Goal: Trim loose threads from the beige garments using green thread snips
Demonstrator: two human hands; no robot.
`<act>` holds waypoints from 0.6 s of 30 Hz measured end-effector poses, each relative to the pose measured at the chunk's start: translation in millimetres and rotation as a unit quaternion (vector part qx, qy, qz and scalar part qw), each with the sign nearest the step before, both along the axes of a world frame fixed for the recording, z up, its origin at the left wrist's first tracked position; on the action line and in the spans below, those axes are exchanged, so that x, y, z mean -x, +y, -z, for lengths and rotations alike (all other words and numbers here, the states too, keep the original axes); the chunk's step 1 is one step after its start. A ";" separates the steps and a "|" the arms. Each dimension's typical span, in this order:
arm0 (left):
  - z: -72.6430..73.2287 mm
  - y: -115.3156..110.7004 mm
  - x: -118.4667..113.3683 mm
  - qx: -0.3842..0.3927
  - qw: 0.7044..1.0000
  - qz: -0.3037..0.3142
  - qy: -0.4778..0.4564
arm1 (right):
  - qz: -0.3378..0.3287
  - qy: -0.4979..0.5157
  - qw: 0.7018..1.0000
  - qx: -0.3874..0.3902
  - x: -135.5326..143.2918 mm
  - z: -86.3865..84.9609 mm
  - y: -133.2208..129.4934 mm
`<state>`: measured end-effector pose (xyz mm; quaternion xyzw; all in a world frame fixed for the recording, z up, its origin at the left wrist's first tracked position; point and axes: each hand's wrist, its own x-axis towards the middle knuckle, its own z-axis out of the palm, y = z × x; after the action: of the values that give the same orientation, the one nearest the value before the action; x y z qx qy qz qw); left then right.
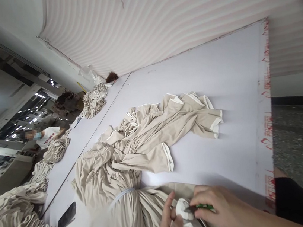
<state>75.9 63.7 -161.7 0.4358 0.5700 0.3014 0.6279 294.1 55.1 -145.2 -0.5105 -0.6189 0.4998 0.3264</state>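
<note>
At the bottom of the head view my left hand (169,223) pinches a white trim piece (183,209) of a beige garment (153,207). My right hand (221,209) meets it from the right, its fingers closed around a small green-handled tool (205,206) whose tip touches the white trim. Just left of my hands lies a beige garment bundle (116,208) tied with a white band (122,195). Beyond it, loose beige garments with white cuffs (156,131) are spread on the white table (220,81).
A dark phone (66,217) lies on the table at left. More beige piles (14,223) and another pile (94,99) line the left side. A person in a white shirt (46,135) works far left. A striped fabric roll (168,13) lies behind the table. The table's right edge (266,131) borders grey floor.
</note>
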 end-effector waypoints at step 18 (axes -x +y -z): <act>-30.5 23.8 -71.7 -0.147 0.889 0.257 0.350 | 0.100 -0.009 0.991 0.088 -27.3 21.0 4.3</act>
<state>147.6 87.6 -131.2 0.7316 0.5701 0.0383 0.3717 321.4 59.3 -166.2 -0.6009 -0.5215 0.5123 0.3233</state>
